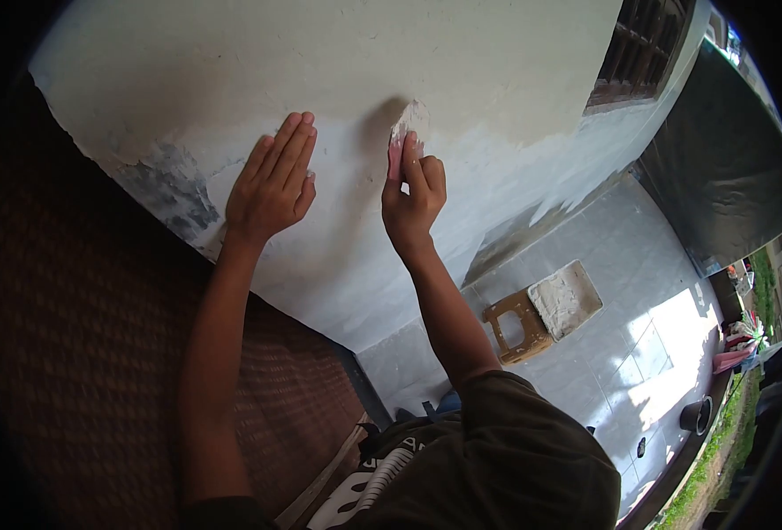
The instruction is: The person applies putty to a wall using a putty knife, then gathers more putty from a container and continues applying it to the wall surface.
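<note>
My left hand [274, 181] lies flat with outstretched fingers against the painted wall [479, 79]. My right hand [415, 190] grips a putty knife [396, 157] with a pinkish handle, its index finger stretched along the tool. White putty coats the blade [412, 116], which is right at the wall surface. Around both hands, fresh white putty covers the lower wall, with cream paint above it. A dark, rough patch [174, 190] shows beside my left hand. Lower right, a shallow tray of white putty [566, 300] rests on a brown stool [516, 327].
A barred window [643, 49] is set into the wall at upper right. Beyond hangs a dark sheet [718, 159]. Grey floor tiles [603, 238] run below, with a black bucket [696, 415] near the porch edge. A brown woven surface [99, 353] fills the left side.
</note>
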Demonstrator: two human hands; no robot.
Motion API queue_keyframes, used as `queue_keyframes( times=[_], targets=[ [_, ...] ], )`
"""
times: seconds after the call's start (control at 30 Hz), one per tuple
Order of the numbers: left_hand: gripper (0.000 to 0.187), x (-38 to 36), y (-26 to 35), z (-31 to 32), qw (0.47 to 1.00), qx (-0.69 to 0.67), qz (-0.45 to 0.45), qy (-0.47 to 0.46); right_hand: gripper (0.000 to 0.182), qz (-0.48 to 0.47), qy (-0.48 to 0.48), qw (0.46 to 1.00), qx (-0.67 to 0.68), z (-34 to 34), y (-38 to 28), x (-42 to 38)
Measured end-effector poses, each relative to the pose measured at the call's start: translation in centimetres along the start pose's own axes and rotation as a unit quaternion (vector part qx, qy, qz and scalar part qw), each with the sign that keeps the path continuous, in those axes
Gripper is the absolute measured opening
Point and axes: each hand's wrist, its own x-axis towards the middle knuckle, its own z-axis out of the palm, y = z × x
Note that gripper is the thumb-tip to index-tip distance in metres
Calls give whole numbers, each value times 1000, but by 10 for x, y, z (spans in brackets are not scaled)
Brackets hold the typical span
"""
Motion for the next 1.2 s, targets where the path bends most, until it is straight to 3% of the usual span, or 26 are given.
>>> queue_keyframes(
  times=[0.13, 0.27, 0.33, 0.4, 0.47, 0.67, 0.87, 1.07, 1.2],
  targets=[
    [55, 0, -1, -1, 1000, 0, 0, 2, 53, 2, -16, 997, -73, 22, 6, -1],
    [54, 1, 1, -3, 1000, 13, -7, -8, 58, 43, -94, 995, -12, 9, -26, -63],
    [54, 1, 0, -3, 1000, 11, -5, -3, 50, 78, -151, 983, 69, -17, -50, -84],
    [54, 1, -2, -2, 1000, 2, -4, -2, 55, 57, -166, 981, 88, -33, -56, -80],
    [54, 0, -1, -2, 1000, -12, -3, -4, 55, 61, -121, 986, 95, -36, -43, -50],
    [55, 1, 0, -1, 1000, -1, -1, -3, 45, -51, -7, 999, -15, -15, 15, 35],
    [55, 1, -1, -1, 1000, 4, 0, -7, 49, -35, -51, 996, -65, 13, 11, 7],
    [54, 1, -1, -2, 1000, -1, -7, -7, 53, 25, -175, 981, 82, -17, -43, -77],
    [55, 2, 0, -3, 1000, 1, -5, -5, 59, 15, -71, 989, 125, -17, -30, -38]
  ],
)
